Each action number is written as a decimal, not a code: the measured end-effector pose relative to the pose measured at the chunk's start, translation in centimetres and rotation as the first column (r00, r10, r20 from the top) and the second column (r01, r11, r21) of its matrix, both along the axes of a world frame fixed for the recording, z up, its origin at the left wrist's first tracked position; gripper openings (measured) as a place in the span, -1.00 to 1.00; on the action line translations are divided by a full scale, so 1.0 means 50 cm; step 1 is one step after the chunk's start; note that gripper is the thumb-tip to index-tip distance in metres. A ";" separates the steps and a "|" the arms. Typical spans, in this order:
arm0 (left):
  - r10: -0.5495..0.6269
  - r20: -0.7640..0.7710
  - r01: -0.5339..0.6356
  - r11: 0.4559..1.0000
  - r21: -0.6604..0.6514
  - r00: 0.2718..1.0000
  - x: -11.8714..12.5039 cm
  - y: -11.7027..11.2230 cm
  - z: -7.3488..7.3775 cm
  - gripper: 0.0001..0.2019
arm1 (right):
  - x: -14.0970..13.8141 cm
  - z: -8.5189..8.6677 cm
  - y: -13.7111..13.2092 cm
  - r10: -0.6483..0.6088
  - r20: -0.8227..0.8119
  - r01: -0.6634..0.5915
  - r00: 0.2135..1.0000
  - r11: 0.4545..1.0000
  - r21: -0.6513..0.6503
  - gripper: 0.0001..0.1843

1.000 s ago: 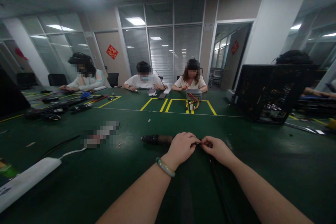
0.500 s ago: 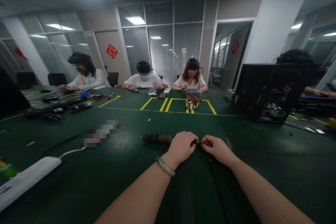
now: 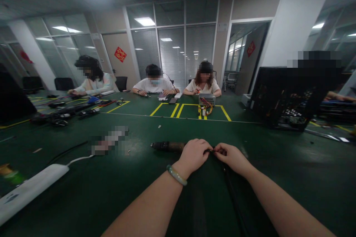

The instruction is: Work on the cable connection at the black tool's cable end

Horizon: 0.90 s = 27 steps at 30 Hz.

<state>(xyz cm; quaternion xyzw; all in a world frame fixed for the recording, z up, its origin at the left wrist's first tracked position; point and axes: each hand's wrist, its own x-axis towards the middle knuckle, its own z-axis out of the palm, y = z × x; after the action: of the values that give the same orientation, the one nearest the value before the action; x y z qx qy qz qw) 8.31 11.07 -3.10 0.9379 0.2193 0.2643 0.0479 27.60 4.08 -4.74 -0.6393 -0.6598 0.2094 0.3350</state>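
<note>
On the green table lies a dark electric screwdriver (image 3: 168,147), its narrow tip facing left. My left hand (image 3: 195,154), with a jade-coloured bangle (image 3: 177,176) at the wrist, is closed over the tool's right end. Close beside it, my right hand (image 3: 226,155) is pinched at the fingertips. A small dark piece shows between the two hands, too small to make out. Below my right hand a black cable (image 3: 231,192) runs toward the near edge, apart from the visible fingertips.
To the left lies a white power strip (image 3: 36,189) with a cord. A black computer case (image 3: 280,100) stands at the right. Several people sit across the table, one behind a metal box with coloured wires (image 3: 206,105). Cables and tools (image 3: 63,113) are heaped at the far left.
The view has shifted very slightly. Both hands keep nearly the same position, and the small piece between them shows less brightly.
</note>
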 end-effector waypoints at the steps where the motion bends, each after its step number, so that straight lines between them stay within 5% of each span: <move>1: 0.002 -0.004 -0.002 1.000 0.001 1.000 0.000 0.000 0.000 -0.81 | 0.000 0.001 0.000 -0.001 0.001 0.001 1.000 1.000 0.000 -0.83; 14: 0.074 -0.006 -0.074 0.997 -0.017 0.997 0.003 -0.007 0.002 -0.80 | -0.002 0.011 -0.006 -0.007 -0.006 0.007 1.000 1.000 -0.021 -0.83; 27: 0.001 -0.005 -0.001 1.000 -0.011 1.000 0.001 -0.005 0.005 -0.84 | -0.002 0.009 -0.003 -0.008 0.010 0.008 1.000 1.000 -0.008 -0.84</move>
<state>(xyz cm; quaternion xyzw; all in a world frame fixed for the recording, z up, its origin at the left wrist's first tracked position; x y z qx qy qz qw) 8.34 10.79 -2.83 0.9383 0.2213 0.2606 0.0522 27.52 3.93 -4.31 -0.6441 -0.6581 0.2077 0.3300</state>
